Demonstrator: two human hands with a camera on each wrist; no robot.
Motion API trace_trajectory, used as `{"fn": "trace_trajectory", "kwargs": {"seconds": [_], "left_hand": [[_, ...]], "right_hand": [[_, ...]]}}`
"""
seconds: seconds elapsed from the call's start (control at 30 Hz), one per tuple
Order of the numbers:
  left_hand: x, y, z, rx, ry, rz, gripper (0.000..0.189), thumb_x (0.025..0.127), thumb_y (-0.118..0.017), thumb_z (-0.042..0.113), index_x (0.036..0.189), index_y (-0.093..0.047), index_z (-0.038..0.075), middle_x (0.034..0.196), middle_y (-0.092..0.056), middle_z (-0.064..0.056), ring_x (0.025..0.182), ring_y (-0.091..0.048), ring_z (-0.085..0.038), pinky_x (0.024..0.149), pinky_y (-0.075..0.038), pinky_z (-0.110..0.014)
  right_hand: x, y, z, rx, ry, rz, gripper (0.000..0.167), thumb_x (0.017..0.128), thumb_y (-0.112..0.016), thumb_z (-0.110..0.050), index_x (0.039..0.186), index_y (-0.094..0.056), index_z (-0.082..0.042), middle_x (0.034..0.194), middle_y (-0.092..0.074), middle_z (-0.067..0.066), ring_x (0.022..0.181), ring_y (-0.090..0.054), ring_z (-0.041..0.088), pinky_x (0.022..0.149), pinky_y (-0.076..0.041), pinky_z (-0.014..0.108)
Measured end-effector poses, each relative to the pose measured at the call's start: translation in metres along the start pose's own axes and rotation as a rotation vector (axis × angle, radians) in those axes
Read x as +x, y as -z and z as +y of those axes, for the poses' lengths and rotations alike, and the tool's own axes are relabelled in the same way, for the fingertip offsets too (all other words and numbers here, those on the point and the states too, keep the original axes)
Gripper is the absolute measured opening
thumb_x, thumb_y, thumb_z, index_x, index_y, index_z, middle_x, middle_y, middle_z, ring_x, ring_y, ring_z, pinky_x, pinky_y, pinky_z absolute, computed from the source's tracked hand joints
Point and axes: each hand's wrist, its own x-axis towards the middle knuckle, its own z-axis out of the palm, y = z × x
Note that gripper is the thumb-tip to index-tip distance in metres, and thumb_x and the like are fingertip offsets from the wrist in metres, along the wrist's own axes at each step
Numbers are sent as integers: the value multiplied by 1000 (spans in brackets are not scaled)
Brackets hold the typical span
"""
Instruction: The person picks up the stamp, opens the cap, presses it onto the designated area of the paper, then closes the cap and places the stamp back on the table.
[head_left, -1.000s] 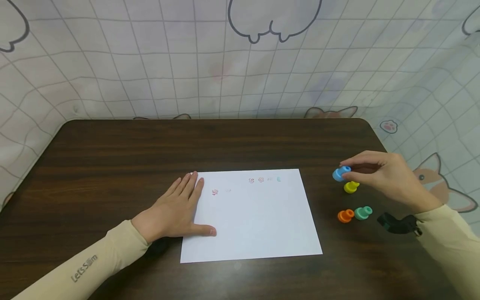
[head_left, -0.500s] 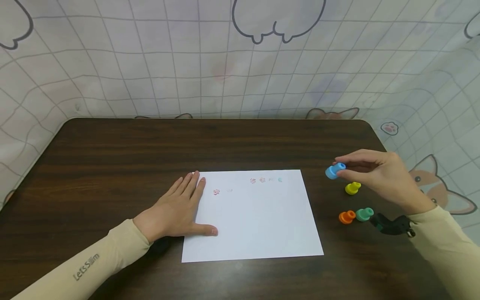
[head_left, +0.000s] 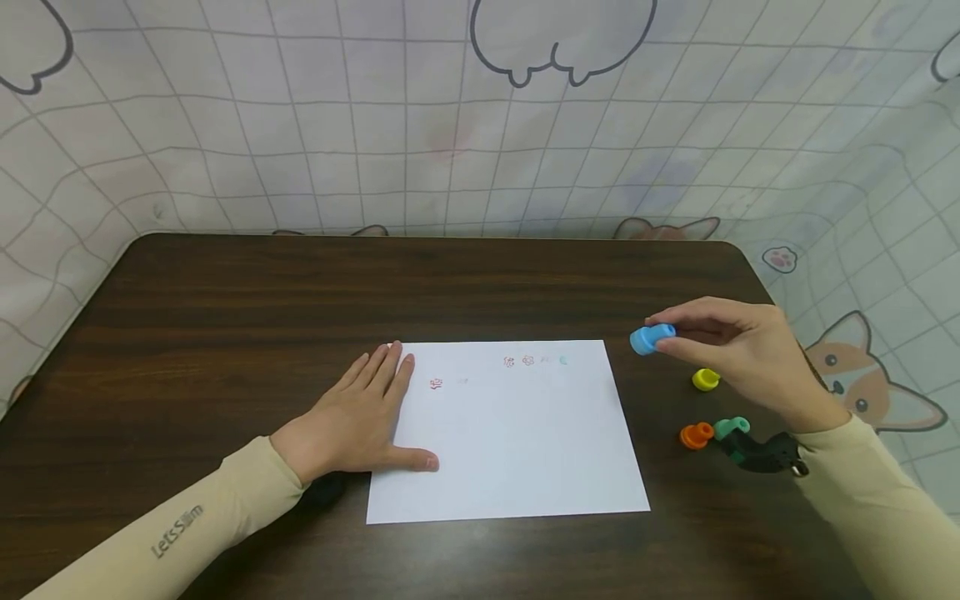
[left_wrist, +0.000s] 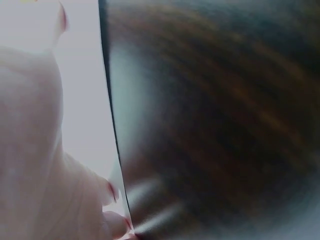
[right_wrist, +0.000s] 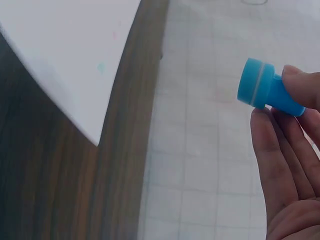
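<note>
My left hand (head_left: 352,421) lies flat with fingers spread on the left edge of a white sheet of paper (head_left: 517,442). Small stamped prints run along the sheet's upper part, including a red one (head_left: 436,384) at the left and a teal one (head_left: 563,361) at the right. My right hand (head_left: 738,350) pinches a blue toy stamp (head_left: 651,339) between thumb and fingers, just right of the paper's upper right corner. In the right wrist view the blue stamp (right_wrist: 265,87) is tilted, its wide end pointing away from the palm.
On the table (head_left: 225,317), below the right hand, stand a yellow stamp (head_left: 706,380), an orange stamp (head_left: 697,435) and a green stamp (head_left: 731,427). The dark wrist camera (head_left: 761,452) partly overlaps the green one. A grid-patterned cloth (head_left: 420,125) hangs behind the table and along its right side.
My right hand has moved left toward the paper, carrying the blue stamp away from above the yellow one. The left hand stays in place on the sheet.
</note>
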Motion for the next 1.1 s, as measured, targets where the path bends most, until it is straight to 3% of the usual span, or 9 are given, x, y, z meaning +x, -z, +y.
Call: {"fn": "trace_trajectory", "kwargs": {"seconds": [0.3,0.67,1.1], "left_hand": [[0,2,2,-2,-2,-8,132,76,-64,86,163,-20,-2,173,-11,-26,161,-15,-46,132,-15,-61],[4,5,5,46,-17,10,131,75,-62,88,162,-24,-3,172,-17,-27,160,-21,-45,131,-20,-59],[2,7,6,80,8,-12,130,75,-64,86,161,-26,-3,171,-19,-27,160,-22,-44,132,-20,-58]], "right_hand": [[8,-18,-10,58,58,72,29,83,-79,12,109,-76,0,104,-78,-14,89,-77,3,80,-62,17],[23,-33,-17,415,99,109,26,83,-75,17,108,-71,13,103,-81,3,93,-79,14,84,-63,22],[40,-51,-32,459,113,111,24,84,-76,12,108,-73,10,101,-81,4,90,-79,17,83,-64,23]]}}
